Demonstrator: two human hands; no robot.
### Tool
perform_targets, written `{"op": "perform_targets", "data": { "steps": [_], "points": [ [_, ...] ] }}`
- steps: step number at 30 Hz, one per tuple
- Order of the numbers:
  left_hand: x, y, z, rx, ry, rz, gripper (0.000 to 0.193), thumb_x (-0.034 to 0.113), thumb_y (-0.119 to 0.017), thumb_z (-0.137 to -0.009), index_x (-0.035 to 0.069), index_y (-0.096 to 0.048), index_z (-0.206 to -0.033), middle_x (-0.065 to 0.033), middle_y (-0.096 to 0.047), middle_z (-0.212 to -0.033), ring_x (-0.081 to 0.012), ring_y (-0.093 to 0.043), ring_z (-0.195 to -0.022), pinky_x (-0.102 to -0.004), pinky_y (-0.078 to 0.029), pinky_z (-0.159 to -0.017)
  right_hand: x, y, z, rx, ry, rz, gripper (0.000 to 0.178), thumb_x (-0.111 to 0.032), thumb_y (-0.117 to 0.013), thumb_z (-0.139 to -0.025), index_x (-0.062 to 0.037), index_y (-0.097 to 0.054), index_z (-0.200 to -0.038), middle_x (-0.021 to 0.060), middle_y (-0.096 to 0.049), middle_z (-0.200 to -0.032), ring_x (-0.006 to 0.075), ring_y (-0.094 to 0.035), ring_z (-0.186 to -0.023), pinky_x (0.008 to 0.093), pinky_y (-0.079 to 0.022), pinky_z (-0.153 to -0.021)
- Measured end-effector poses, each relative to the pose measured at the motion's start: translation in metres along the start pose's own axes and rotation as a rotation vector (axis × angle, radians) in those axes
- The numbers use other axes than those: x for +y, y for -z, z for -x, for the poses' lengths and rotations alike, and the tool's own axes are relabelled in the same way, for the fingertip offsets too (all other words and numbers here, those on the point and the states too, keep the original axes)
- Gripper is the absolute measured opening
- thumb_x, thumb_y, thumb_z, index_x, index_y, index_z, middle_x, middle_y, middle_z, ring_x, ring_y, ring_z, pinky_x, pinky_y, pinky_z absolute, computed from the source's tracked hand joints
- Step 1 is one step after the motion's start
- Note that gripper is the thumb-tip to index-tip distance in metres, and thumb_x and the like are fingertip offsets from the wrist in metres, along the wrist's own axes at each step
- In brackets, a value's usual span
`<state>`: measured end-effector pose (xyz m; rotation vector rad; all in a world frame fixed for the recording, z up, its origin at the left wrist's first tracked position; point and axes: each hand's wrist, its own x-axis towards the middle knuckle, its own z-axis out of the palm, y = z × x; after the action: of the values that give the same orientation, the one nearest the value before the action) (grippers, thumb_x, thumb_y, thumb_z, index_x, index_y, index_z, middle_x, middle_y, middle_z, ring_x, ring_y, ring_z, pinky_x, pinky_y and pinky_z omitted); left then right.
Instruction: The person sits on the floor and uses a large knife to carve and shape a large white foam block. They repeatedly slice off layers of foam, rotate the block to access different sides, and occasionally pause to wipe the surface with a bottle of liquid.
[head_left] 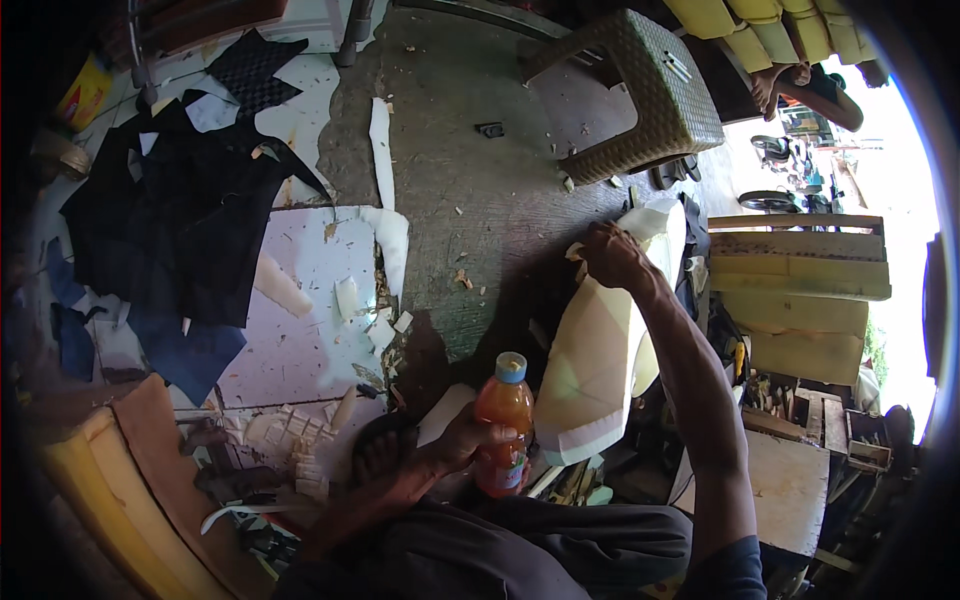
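My left hand (462, 440) is wrapped round a clear plastic bottle (502, 405) of orange-red liquid. The bottle stands upright by my lap, with a blue neck and a pale, crusted top. Over the far end of a long cream foam piece (585, 360), my right hand (614, 256) is closed. A small pale bit (574, 252) sticks out at its fingertips; whether that is a separate scrap or part of the foam piece I cannot tell. The foam piece lies slanting from that hand down toward my right knee.
Dark cloth pieces (180, 220) lie on tiles at the left, with white foam offcuts (390, 245) nearby. A woven-pattern plastic stool (665, 85) lies on its side at the far right. Yellow foam slabs (790, 310) and a wooden board (770, 490) are on the right. Another person's foot (768, 88) shows beyond.
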<state>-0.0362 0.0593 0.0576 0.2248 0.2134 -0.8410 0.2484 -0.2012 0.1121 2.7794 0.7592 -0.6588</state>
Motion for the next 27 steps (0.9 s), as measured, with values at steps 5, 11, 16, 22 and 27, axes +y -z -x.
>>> {"op": "perform_targets", "data": {
  "steps": [5, 11, 16, 22, 27],
  "points": [
    [-0.008, -0.002, -0.004, 0.002, -0.055, -0.057, 0.065, 0.011, -0.08, -0.077, 0.008, -0.05, -0.135, -0.0072, -0.063, -0.113, -0.0201, -0.064, -0.107, -0.038, -0.057, -0.093, 0.004, 0.018, 0.006, -0.122, -0.129, 0.132, 0.024, -0.015, -0.066, -0.087, -0.0128, -0.075, -0.109, 0.0116, -0.066, -0.119, 0.0351, -0.059, -0.12, 0.0472, -0.049, -0.1],
    [-0.003, -0.004, -0.002, -0.039, -0.047, 0.04, 0.062, 0.012, -0.079, -0.079, 0.008, -0.05, -0.134, -0.0069, -0.063, -0.113, -0.0193, -0.065, -0.104, -0.0367, -0.057, -0.092, -0.015, 0.026, 0.024, -0.164, -0.037, -0.02, 0.027, -0.013, -0.065, -0.084, -0.0238, -0.078, -0.104, 0.0061, -0.067, -0.119, 0.0299, -0.057, -0.123, 0.0464, -0.049, -0.102],
    [-0.007, -0.003, 0.002, 0.024, -0.129, 0.075, 0.063, 0.014, -0.079, -0.08, 0.007, -0.049, -0.136, -0.0074, -0.063, -0.113, -0.0191, -0.066, -0.102, -0.0374, -0.057, -0.09, -0.057, 0.028, 0.053, 0.014, 0.122, 0.031, 0.018, -0.011, -0.07, -0.086, -0.0179, -0.078, -0.1, 0.009, -0.069, -0.1, 0.0306, -0.063, -0.102, 0.0451, -0.053, -0.089],
    [-0.008, -0.003, 0.002, -0.043, -0.074, 0.005, 0.063, 0.015, -0.079, -0.081, 0.006, -0.049, -0.136, -0.0077, -0.063, -0.112, -0.0194, -0.066, -0.1, -0.0368, -0.057, -0.09, -0.023, 0.038, 0.048, 0.187, 0.205, -0.184, 0.021, -0.009, -0.064, -0.086, -0.0124, -0.078, -0.1, 0.0121, -0.071, -0.103, 0.0348, -0.064, -0.102, 0.0452, -0.053, -0.089],
    [-0.006, -0.008, 0.003, -0.042, -0.051, 0.013, 0.059, 0.014, -0.077, -0.083, 0.007, -0.051, -0.134, -0.0062, -0.064, -0.111, -0.0171, -0.066, -0.101, -0.0354, -0.056, -0.089, -0.003, 0.019, 0.062, 0.231, 0.006, -0.024, 0.025, -0.007, -0.062, -0.082, -0.0124, -0.079, -0.1, 0.0095, -0.068, -0.1, 0.0341, -0.063, -0.102, 0.0475, -0.052, -0.086]
  ]
}}
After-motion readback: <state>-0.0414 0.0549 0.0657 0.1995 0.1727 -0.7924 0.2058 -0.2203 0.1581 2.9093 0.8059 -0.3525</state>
